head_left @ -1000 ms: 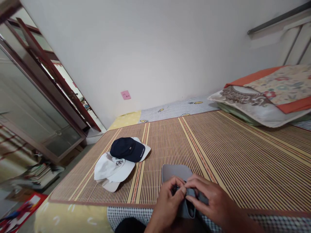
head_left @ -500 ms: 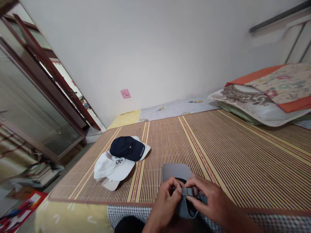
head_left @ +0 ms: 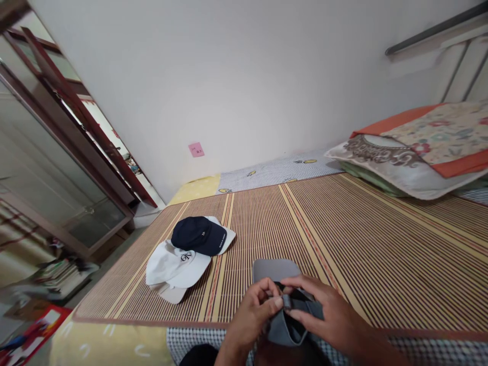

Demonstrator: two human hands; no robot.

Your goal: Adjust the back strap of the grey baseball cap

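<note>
Made up as a bed (head_left: 114,343), with a striped mat (head_left: 381,244) over a yellow and checked sheet (head_left: 263,170). Carries, near the mat's left edge, a navy cap (head_left: 198,235) lapping a white cap (head_left: 173,264), with pale brims (head_left: 173,294) beneath both. Bears stacked pillows (head_left: 415,178) along the far edge, toward the right.

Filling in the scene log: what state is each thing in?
Gray cap: handled by left hand and right hand
Strap: pinched; fastened or not, unclear
Navy cap: crown up, overlapping white cap
White cap: crown up, partly covered
Mat: spread flat
Pillow: partly covered by floral fabric
Doorway: open
Pink note: on wall
</note>
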